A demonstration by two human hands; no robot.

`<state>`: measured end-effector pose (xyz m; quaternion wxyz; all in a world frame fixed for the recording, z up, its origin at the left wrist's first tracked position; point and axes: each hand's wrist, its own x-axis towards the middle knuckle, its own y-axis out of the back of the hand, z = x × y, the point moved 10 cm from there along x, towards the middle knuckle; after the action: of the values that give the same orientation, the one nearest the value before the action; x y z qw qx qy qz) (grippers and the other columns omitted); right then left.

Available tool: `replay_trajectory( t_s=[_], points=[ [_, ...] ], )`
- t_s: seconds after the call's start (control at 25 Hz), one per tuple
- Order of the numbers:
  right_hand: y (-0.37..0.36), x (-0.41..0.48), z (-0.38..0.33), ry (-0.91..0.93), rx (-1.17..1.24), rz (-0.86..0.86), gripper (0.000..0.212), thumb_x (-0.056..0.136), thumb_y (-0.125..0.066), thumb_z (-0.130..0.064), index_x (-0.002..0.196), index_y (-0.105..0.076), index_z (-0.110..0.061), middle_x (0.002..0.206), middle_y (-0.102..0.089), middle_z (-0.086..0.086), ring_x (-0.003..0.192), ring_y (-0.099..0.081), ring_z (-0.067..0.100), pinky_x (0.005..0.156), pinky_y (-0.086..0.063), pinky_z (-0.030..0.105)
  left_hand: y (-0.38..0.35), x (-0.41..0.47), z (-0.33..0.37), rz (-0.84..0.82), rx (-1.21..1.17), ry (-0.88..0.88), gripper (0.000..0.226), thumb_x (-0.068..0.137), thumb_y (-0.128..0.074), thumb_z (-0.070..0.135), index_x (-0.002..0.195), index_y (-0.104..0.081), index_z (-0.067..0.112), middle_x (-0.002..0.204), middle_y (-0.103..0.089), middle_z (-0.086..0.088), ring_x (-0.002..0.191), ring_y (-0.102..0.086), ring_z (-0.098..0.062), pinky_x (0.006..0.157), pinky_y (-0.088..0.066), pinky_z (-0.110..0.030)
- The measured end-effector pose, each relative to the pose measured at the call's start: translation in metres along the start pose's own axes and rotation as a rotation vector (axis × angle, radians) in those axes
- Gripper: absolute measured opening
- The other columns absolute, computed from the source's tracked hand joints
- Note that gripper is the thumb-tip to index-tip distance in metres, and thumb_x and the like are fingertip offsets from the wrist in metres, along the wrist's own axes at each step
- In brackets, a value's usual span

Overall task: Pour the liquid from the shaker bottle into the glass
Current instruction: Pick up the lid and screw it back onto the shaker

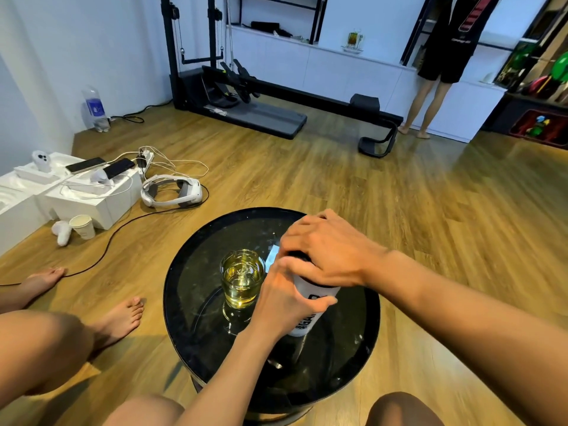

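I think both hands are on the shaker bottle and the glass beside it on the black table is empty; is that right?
Not quite: the head view shows the glass holding yellowish liquid, not empty. The rest stands: the left hand grips the shaker bottle, the right hand grips its top, on the black table.

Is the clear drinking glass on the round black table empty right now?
No, the clear drinking glass on the round black table holds pale yellow liquid well up its sides.
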<state>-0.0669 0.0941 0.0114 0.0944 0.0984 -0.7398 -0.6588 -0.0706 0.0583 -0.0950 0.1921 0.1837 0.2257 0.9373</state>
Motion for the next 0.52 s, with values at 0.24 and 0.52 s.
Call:
replay_trajectory(
  t_s=[0.24, 0.52],
  points=[
    [0.004, 0.013, 0.010, -0.165, 0.123, 0.027, 0.048, 0.094, -0.027, -0.063, 0.100, -0.064, -0.032, 0.099, -0.065, -0.008, 0.096, -0.057, 0.015, 0.084, -0.039, 0.043, 0.004, 0.000, -0.002, 0.009, -0.058, 0.010, 0.088, 0.060, -0.090, 0.039, 0.131, -0.044, 0.018, 0.118, -0.048, 0.008, 0.112, -0.049, -0.008, 0.085, -0.038, -0.007],
    [-0.002, 0.015, 0.014, -0.221, 0.004, 0.044, 0.051, 0.097, -0.025, -0.060, 0.117, -0.050, -0.021, 0.108, -0.057, 0.002, 0.102, -0.056, 0.027, 0.081, -0.040, 0.046, 0.003, 0.001, -0.001, -0.002, -0.094, 0.030, 0.097, 0.059, -0.090, 0.041, 0.137, -0.039, 0.013, 0.122, -0.050, 0.006, 0.112, -0.049, -0.008, 0.093, -0.045, -0.022]
  ],
)
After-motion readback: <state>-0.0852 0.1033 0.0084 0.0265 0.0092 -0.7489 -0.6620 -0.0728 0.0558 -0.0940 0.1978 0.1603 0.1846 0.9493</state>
